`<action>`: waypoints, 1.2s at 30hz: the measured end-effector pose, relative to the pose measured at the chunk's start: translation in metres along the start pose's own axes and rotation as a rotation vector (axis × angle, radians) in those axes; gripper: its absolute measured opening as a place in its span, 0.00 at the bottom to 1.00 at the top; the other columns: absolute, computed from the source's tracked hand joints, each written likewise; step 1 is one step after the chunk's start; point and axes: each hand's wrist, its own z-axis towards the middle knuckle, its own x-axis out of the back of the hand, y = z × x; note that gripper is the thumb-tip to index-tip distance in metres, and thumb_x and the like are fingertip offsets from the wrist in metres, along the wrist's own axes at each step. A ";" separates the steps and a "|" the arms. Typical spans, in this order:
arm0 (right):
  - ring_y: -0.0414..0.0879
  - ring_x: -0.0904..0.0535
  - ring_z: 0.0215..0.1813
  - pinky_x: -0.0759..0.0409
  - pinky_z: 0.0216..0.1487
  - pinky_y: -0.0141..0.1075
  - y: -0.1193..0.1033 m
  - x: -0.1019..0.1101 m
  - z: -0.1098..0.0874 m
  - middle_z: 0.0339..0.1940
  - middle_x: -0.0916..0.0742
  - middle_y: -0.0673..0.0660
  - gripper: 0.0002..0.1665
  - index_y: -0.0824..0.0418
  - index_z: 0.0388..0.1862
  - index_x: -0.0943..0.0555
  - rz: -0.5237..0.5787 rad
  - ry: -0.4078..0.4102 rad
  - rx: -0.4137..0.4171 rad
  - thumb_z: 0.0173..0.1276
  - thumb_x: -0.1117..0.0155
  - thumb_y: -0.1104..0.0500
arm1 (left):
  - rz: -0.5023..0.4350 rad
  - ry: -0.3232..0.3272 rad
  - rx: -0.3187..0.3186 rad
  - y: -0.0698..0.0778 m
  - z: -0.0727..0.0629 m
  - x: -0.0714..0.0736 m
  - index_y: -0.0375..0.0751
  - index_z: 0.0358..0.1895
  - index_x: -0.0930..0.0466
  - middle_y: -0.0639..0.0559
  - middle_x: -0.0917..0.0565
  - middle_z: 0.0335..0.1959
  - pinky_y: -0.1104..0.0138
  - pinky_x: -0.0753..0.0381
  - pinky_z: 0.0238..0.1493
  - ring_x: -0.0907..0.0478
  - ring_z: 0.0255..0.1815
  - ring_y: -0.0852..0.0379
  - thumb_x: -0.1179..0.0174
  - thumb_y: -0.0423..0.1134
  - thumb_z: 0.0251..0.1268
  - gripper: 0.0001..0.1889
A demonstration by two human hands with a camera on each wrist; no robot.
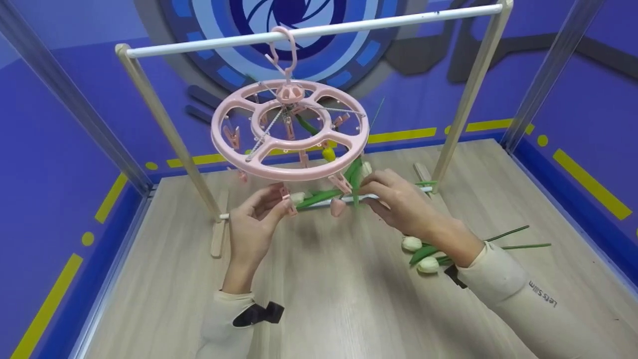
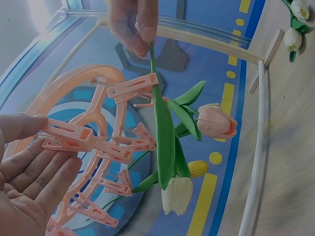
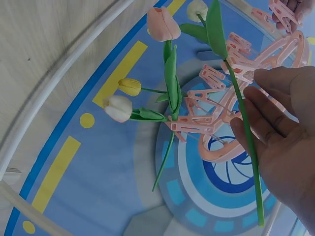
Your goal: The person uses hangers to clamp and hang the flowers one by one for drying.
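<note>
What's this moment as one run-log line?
left hand: pinches pink clip | right hand: holds white tulip | round hanger: hooked on rail | two white tulips: on table

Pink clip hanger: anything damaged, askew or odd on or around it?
No damage or spill visible. Slightly odd: under the clip hanger, the yellow tulip hangs head-down, though blooms usually point up; two white tulips lie loose on the table at right, apart from the rest.

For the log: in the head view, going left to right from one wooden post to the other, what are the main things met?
Left post → left hand → white bloom → pink bloom → right hand → right post.
</note>
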 end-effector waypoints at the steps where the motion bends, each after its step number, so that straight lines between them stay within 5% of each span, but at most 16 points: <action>1: 0.52 0.19 0.51 0.14 0.53 0.45 0.000 0.000 0.000 0.50 0.13 0.58 0.16 0.63 0.49 0.13 0.002 0.006 0.006 0.65 0.23 0.73 | 0.003 -0.002 -0.003 -0.001 -0.001 -0.001 0.29 0.57 0.14 0.42 0.10 0.49 0.63 0.12 0.55 0.11 0.48 0.48 0.27 0.28 0.67 0.17; 13: 0.52 0.16 0.52 0.13 0.52 0.44 -0.003 0.002 -0.001 0.49 0.11 0.56 0.17 0.63 0.47 0.14 0.049 0.075 0.147 0.63 0.24 0.77 | -0.009 -0.026 -0.007 -0.006 -0.004 -0.008 0.27 0.58 0.15 0.41 0.10 0.50 0.64 0.12 0.55 0.11 0.49 0.47 0.28 0.28 0.68 0.17; 22: 0.48 0.17 0.50 0.14 0.50 0.38 0.006 0.007 -0.020 0.49 0.11 0.53 0.20 0.60 0.50 0.13 0.024 0.054 0.059 0.62 0.23 0.76 | -0.016 -0.037 -0.015 -0.008 -0.006 -0.012 0.27 0.58 0.15 0.41 0.10 0.50 0.63 0.12 0.56 0.11 0.49 0.47 0.28 0.28 0.68 0.17; 29: 0.50 0.16 0.49 0.23 0.59 0.22 0.022 0.014 -0.042 0.47 0.12 0.55 0.24 0.63 0.51 0.14 0.026 0.065 0.055 0.58 0.22 0.79 | -0.033 -0.028 0.004 -0.010 -0.006 -0.016 0.27 0.57 0.14 0.41 0.10 0.49 0.62 0.12 0.55 0.11 0.49 0.48 0.27 0.28 0.66 0.17; 36: 0.51 0.15 0.52 0.25 0.60 0.19 0.037 0.027 -0.067 0.48 0.12 0.57 0.24 0.64 0.50 0.14 -0.029 0.049 -0.038 0.56 0.21 0.79 | -0.074 -0.025 0.015 -0.011 -0.006 -0.018 0.26 0.56 0.15 0.39 0.10 0.47 0.56 0.12 0.55 0.10 0.48 0.46 0.27 0.27 0.65 0.17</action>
